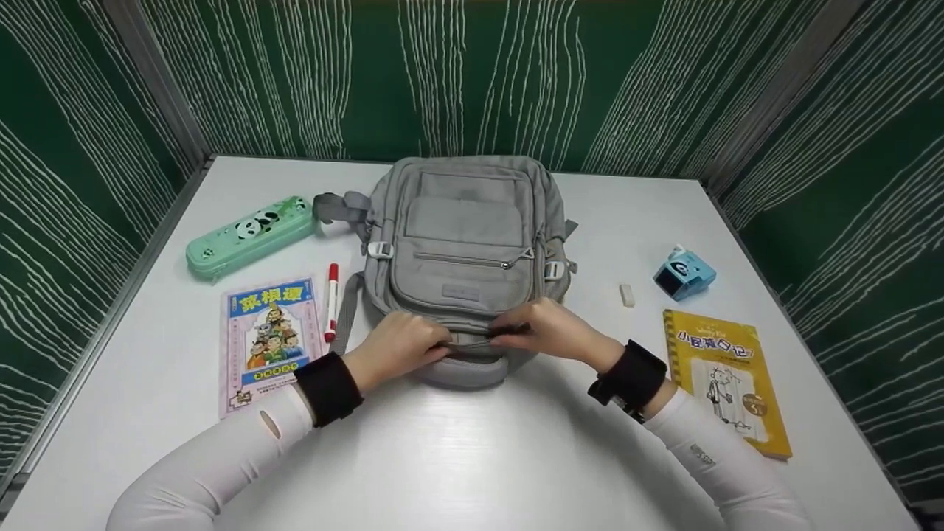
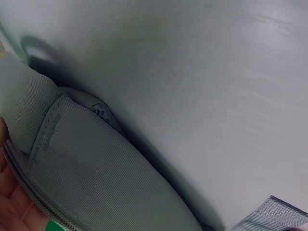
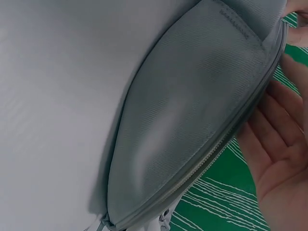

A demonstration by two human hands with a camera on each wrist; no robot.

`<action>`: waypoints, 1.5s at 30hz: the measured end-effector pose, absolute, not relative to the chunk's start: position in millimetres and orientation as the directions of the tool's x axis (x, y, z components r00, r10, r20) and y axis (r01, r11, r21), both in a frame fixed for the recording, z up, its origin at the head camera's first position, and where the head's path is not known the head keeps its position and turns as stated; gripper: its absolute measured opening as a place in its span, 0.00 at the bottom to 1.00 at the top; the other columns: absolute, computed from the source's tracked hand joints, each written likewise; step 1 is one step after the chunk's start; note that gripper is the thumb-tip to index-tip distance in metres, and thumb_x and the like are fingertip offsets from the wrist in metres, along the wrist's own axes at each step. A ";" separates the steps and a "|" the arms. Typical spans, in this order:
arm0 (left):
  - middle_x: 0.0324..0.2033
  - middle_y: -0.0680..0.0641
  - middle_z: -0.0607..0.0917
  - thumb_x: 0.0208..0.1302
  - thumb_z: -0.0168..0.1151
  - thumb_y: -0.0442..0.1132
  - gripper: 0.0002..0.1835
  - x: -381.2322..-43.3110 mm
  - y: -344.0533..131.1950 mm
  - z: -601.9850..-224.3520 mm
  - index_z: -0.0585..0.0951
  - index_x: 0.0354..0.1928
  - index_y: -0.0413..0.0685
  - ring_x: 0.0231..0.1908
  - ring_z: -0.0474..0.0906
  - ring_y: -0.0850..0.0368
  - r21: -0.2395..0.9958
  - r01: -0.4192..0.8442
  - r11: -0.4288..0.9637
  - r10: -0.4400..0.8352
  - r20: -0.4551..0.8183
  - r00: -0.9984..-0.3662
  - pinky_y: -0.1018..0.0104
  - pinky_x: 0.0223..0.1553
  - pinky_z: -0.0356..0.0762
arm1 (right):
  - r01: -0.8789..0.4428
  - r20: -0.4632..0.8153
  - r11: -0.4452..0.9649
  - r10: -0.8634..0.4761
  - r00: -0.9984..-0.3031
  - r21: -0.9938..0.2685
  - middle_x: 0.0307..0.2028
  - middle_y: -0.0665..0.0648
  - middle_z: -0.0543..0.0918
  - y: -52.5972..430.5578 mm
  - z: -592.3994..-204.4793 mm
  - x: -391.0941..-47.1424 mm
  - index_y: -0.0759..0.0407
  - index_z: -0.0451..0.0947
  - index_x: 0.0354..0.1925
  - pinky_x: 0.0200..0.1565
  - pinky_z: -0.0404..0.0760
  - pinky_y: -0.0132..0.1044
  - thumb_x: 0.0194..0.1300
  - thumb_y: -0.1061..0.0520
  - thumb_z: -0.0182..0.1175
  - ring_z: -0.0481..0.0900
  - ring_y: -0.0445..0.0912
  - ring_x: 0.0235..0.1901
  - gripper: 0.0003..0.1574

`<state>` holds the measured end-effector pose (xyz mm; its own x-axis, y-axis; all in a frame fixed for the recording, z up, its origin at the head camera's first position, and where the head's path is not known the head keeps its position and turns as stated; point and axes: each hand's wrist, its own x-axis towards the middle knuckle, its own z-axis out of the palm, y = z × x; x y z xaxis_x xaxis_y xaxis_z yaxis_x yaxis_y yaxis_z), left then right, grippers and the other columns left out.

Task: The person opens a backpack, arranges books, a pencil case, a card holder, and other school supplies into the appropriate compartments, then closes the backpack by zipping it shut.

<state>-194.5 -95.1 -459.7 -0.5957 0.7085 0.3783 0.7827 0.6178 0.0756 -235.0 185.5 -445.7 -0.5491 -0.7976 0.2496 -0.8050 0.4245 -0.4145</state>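
Observation:
A grey backpack (image 1: 464,221) lies on the white table, its carry handle (image 1: 464,372) toward the person. At the zipped opening near that handle, my left hand (image 1: 402,341) grips the fabric edge on the left side. My right hand (image 1: 549,330) pinches the same edge on the right. In the left wrist view, fingers (image 2: 17,199) show behind the zipper (image 2: 43,207). The right wrist view has the right palm and fingers (image 3: 279,134) along the outer side of the zipper edge (image 3: 207,161). The inside of the bag is hidden.
Left of the bag are a green panda pencil case (image 1: 251,236), a pink-bordered book (image 1: 271,335) and a red-and-white marker (image 1: 332,302). On the right lie a white eraser (image 1: 627,295), a small blue panda device (image 1: 686,274) and a yellow book (image 1: 726,380). Green walls enclose the table.

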 end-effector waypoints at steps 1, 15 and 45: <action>0.25 0.52 0.88 0.63 0.70 0.42 0.07 -194.3 -95.5 -459.8 0.84 0.29 0.50 0.23 0.84 0.55 0.072 0.779 0.622 0.705 0.382 -0.598 0.60 0.24 0.80 | -0.809 0.244 0.422 -0.804 -0.543 -0.410 0.39 0.55 0.93 185.3 -446.0 -234.1 0.59 0.89 0.45 0.41 0.89 0.39 0.69 0.54 0.67 0.92 0.46 0.38 0.12; 0.27 0.52 0.90 0.66 0.69 0.45 0.08 -194.7 -99.9 -457.6 0.85 0.31 0.50 0.25 0.86 0.54 0.117 0.752 0.649 0.682 0.349 -0.643 0.59 0.25 0.81 | -0.816 0.246 0.475 -0.791 -0.560 -0.330 0.34 0.53 0.91 182.9 -447.9 -225.2 0.58 0.87 0.39 0.37 0.88 0.37 0.68 0.59 0.66 0.89 0.44 0.34 0.04; 0.33 0.50 0.92 0.63 0.72 0.43 0.07 -196.4 -111.2 -449.3 0.87 0.37 0.48 0.30 0.88 0.54 0.184 0.709 0.680 0.642 0.316 -0.698 0.60 0.31 0.86 | -0.670 0.217 0.487 -0.694 -0.686 -0.561 0.35 0.54 0.92 182.3 -438.9 -223.0 0.59 0.89 0.38 0.38 0.88 0.34 0.64 0.61 0.70 0.89 0.44 0.35 0.03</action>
<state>-196.4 -111.2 -449.3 -0.6982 0.6425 0.3159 0.7094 0.6804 0.1840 -223.0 182.3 -438.9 -0.6862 -0.6943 0.2168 -0.6697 0.4868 -0.5608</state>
